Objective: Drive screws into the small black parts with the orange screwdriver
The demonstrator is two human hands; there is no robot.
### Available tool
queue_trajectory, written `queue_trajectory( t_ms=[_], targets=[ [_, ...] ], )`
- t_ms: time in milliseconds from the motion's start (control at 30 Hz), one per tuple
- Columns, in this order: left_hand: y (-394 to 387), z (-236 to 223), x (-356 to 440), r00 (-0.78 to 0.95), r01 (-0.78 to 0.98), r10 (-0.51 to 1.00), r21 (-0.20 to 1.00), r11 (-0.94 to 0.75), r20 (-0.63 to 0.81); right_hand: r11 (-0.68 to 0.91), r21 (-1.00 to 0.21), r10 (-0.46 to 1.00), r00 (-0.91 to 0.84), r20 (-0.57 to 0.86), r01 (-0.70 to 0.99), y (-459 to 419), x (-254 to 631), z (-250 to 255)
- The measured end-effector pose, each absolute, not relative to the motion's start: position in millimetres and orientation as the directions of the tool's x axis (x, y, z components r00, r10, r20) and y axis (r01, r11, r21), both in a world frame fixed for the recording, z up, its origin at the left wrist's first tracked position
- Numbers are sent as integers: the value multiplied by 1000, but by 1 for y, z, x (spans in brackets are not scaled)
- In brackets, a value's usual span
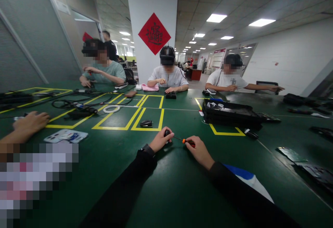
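Observation:
My left hand (160,140) is closed around a small black part (167,133), partly hidden by the fingers; its exact kind is too small to tell. In my right hand (199,150) is a screwdriver (184,141) with an orange and red-black handle. Its thin shaft points left to the black part; whether the tip touches it I cannot tell. Both hands are just above the green table (166,186). Beyond them, a similar-looking black piece (146,123) lies inside a yellow taped rectangle.
Black plastic housings (229,112) are stacked at right centre, with a small black piece (251,134) nearby. Cables (75,103) and a white coil (111,108) lie at left. A co-worker's hand (33,121) rests near a phone (66,136). Three people sit across the table.

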State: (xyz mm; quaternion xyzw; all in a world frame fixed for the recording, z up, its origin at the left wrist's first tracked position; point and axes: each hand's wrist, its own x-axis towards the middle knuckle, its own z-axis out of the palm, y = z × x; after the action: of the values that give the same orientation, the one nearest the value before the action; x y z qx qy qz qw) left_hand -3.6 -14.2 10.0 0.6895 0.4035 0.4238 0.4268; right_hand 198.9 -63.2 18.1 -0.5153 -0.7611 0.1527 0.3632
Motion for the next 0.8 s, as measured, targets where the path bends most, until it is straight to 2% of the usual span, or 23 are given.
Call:
queue_trajectory(
  t_ms=[267,800],
  targets=[
    [-13,9,-4,317,197,906,916,-351,279,385,-643,910,-157,383,662,-61,199,17],
    [-17,13,-3,296,207,918,920,-332,265,363,-675,920,-131,369,643,-61,200,18]
  ],
)
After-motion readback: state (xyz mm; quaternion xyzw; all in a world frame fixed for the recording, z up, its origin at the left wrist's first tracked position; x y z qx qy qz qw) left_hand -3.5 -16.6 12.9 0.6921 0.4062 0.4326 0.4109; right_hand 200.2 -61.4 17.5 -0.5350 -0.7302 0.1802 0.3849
